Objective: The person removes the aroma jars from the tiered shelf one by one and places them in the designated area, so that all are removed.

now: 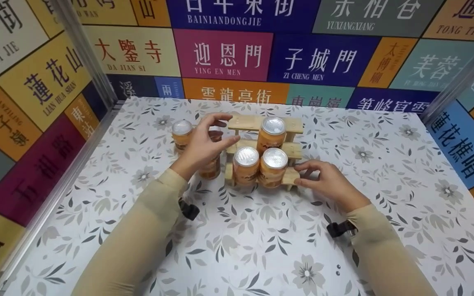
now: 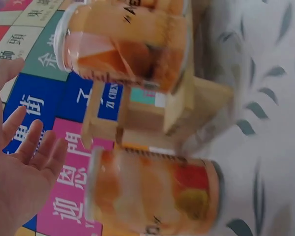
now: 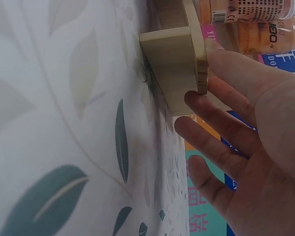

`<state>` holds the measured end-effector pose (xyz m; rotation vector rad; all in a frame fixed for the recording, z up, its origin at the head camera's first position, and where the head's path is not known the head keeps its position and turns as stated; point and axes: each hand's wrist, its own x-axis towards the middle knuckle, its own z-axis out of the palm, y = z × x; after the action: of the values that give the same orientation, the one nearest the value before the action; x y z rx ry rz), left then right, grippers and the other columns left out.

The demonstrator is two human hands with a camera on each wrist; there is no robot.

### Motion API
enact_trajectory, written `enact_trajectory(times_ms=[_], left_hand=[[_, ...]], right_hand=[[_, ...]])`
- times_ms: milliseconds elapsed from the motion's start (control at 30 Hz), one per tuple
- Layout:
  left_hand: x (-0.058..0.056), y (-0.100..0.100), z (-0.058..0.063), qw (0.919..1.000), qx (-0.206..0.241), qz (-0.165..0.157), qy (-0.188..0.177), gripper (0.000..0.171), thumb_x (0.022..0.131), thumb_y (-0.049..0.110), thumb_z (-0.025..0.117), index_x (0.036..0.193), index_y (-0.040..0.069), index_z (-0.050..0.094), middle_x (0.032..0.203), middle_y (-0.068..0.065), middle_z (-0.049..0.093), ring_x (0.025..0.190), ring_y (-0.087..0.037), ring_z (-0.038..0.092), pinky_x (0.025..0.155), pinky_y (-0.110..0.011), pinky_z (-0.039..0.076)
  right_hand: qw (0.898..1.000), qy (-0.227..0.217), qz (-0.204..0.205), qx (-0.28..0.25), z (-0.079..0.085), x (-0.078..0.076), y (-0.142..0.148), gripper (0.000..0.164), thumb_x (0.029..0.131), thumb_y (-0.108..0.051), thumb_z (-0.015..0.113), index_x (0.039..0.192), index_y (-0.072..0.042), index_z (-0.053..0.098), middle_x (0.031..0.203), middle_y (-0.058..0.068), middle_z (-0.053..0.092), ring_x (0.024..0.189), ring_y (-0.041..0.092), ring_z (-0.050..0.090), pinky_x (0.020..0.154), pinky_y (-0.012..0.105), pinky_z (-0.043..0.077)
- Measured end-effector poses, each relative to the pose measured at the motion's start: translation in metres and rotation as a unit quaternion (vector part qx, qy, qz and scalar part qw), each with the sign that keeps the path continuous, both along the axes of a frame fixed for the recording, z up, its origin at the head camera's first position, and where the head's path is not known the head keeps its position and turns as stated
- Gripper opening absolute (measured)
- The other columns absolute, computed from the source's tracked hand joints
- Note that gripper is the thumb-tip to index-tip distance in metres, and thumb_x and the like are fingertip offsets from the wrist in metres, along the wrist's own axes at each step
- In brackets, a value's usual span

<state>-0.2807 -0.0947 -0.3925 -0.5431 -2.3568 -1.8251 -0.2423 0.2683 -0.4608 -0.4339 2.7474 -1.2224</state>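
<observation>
- A wooden rack near the tabletop's back edge held three cans.
- Two other cans stood left of it.
- The left hand spread its fingers, empty.
- The right hand touched the rack's right end, fingers loosely parted.

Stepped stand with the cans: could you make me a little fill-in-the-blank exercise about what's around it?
1. The head view shows ____ cans on the stepped stand.
2. Of top, middle and bottom, the ____ step bears two of them.
3. In the head picture, the table cans stand to the ____ of the stand.
4. The left hand, its fingers relaxed, holds ____.

Missing words: three; bottom; left; nothing.
</observation>
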Motion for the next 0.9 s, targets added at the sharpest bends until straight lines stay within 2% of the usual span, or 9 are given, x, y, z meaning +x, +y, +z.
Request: enact_trajectory(times_ms=[100,333,433,700,900], left_hand=[[-0.003,0.012,0.006,0.9998,-0.012,-0.013,0.002,0.057,0.085,0.03,0.085,0.136,0.019,0.061,0.138,-0.005,0.056,0.125,-0.024,0.055,0.108,-0.04,0.049],[-0.01,0.034,0.014,0.9978,-0.031,-0.047,-0.036,0.06,0.085,0.029,0.085,0.138,0.018,0.059,0.141,-0.009,0.057,0.125,-0.024,0.055,0.111,-0.045,0.048],[-0.013,0.04,0.017,0.997,-0.036,-0.055,-0.041,0.059,0.086,0.027,0.085,0.138,0.018,0.059,0.141,-0.005,0.057,0.125,-0.022,0.055,0.111,-0.042,0.049],[-0.021,0.055,0.017,0.9964,-0.041,-0.067,-0.03,0.062,0.085,0.026,0.086,0.139,0.012,0.059,0.139,-0.008,0.057,0.124,-0.024,0.057,0.108,-0.034,0.051],[-0.022,0.061,0.018,0.9942,-0.06,-0.072,-0.052,0.063,0.084,0.029,0.087,0.14,0.016,0.058,0.139,-0.004,0.058,0.123,-0.02,0.059,0.105,-0.034,0.053]], right_hand=[[1.0,0.003,-0.001,0.003,0.0,0.0,0.0,0.038,0.087,-0.029,0.085,0.12,-0.016,0.074,0.117,0.005,0.073,0.1,0.025,0.067,0.074,0.024,0.051],[1.0,-0.012,-0.004,-0.009,-0.001,0.001,-0.001,0.038,0.087,-0.027,0.084,0.122,-0.015,0.073,0.114,0.007,0.073,0.098,0.025,0.065,0.075,0.025,0.052],[1.0,-0.012,-0.005,-0.01,-0.002,0.001,-0.001,0.039,0.087,-0.029,0.084,0.122,-0.015,0.073,0.114,0.007,0.073,0.099,0.025,0.065,0.076,0.026,0.053],[1.0,0.0,0.003,-0.009,0.0,0.001,0.002,0.039,0.087,-0.028,0.084,0.121,-0.014,0.073,0.122,0.007,0.072,0.104,0.026,0.066,0.08,0.025,0.053],[1.0,-0.01,-0.001,-0.016,0.0,0.001,0.001,0.039,0.086,-0.026,0.085,0.121,-0.014,0.073,0.121,0.007,0.072,0.103,0.026,0.066,0.08,0.026,0.054]])
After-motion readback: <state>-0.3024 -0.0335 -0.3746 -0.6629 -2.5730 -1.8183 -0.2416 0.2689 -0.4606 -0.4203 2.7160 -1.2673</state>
